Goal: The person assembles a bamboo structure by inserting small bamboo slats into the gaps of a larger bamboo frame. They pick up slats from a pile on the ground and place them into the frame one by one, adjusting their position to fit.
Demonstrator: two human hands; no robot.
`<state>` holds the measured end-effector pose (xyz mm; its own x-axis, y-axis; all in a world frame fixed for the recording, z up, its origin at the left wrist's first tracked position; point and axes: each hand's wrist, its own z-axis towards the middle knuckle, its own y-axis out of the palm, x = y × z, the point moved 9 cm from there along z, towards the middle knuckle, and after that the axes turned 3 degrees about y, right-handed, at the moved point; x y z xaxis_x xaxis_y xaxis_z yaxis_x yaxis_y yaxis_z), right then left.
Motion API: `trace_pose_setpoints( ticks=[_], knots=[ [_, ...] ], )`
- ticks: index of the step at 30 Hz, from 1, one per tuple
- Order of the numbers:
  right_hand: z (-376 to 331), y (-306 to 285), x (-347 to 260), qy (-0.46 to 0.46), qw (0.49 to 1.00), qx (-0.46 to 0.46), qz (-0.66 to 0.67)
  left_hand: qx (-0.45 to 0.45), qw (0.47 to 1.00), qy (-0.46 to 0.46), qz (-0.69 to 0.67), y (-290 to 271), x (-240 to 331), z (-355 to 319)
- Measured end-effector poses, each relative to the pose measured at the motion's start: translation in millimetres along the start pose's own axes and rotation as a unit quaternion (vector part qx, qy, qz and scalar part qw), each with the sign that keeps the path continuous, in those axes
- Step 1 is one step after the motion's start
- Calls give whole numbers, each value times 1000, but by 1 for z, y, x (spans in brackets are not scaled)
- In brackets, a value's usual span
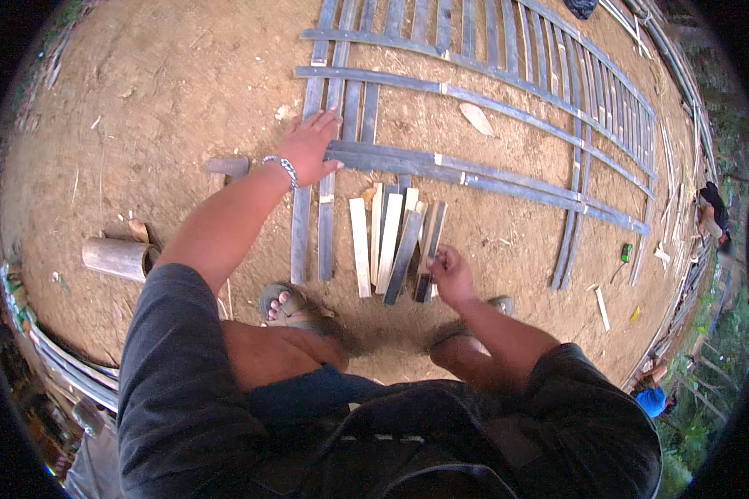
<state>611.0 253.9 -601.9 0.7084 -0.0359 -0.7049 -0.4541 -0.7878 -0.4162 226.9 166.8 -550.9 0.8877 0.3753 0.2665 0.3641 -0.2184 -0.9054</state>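
My left hand [312, 148] lies with fingers spread on the left end of a long grey bamboo slat [374, 156], where it meets two upright slats. A chain bracelet [283, 169] circles that wrist. My right hand [450, 276] is closed beside a pile of short split-bamboo pieces [389, 241], some pale and some dark. Its fingertips are by a dark piece at the pile's right edge; whether they pinch anything is too small to make out. The slats form a large lattice [466, 62] on the ground ahead of me.
A cut bamboo tube [118, 256] and a short brown block [228, 166] lie to the left on bare dirt. A green-handled tool [626, 252] and a loose pale strip [602, 308] are on the right. Other people [653, 399] are at the far right edge.
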Motion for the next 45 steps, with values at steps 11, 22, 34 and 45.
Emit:
trace_pose_setpoints(
  ticks=[11,22,34,45],
  knots=[
    [48,-8,-56,108,959,-111,238,-19,1000,-9,12,2,3,1],
    [149,3,-133,47,971,-115,202,-21,999,-8,26,11,2,4],
    [190,30,-167,37,986,-132,91,-36,999,-3,3,8,1,3],
    [122,11,-221,-108,867,-342,-345,50,992,87,-80,-21,40,-9]
  ],
)
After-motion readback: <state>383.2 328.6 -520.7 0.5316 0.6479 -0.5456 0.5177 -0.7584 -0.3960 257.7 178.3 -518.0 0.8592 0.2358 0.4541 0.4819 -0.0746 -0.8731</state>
